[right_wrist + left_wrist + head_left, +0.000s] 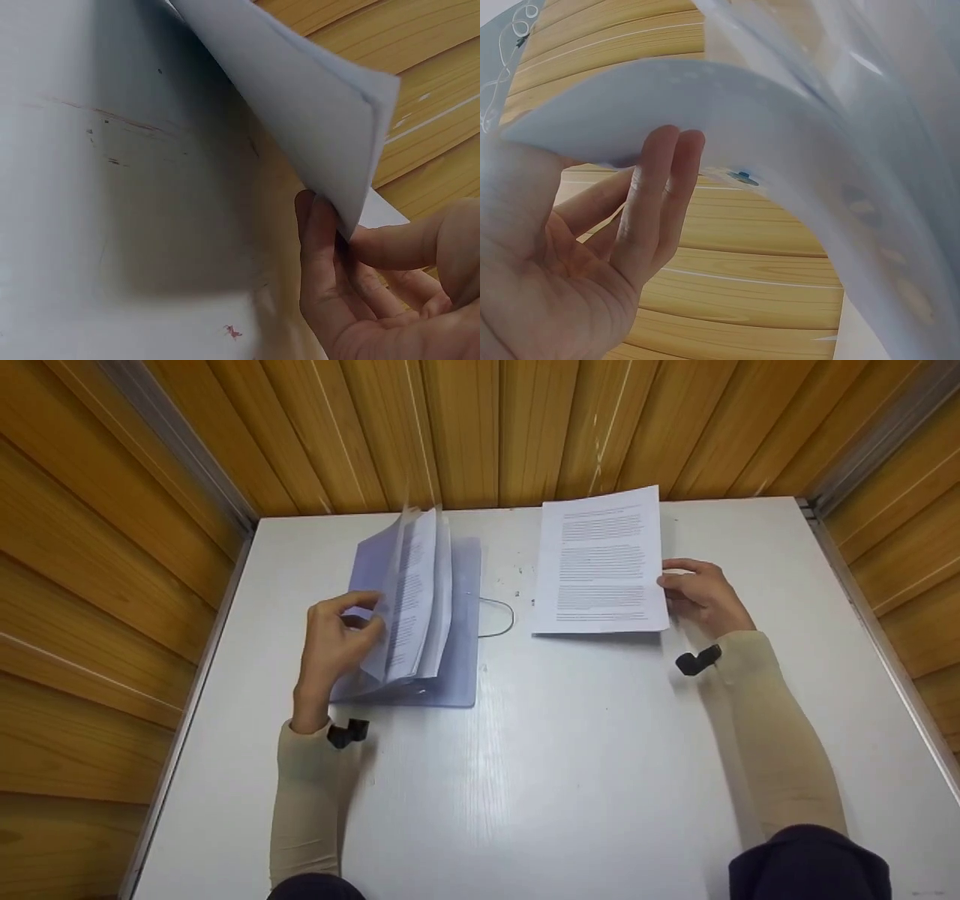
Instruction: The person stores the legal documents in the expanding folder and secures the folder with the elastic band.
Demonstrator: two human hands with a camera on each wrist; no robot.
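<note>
The folder (461,686) lies open on the table (540,772); the left hand (330,637) pinches a clear sleeve (765,127), which could flop over if that pinch loosens. Farther off, the right hand (705,596) grips printed paper (600,562) that could crease if squeezed.

From where I sit I can read nothing: the lines on the printed paper (600,562) pinched by the right fingers (690,565) and the folder's leaves (412,604) beside the left fingers (349,602) are too small.
</note>
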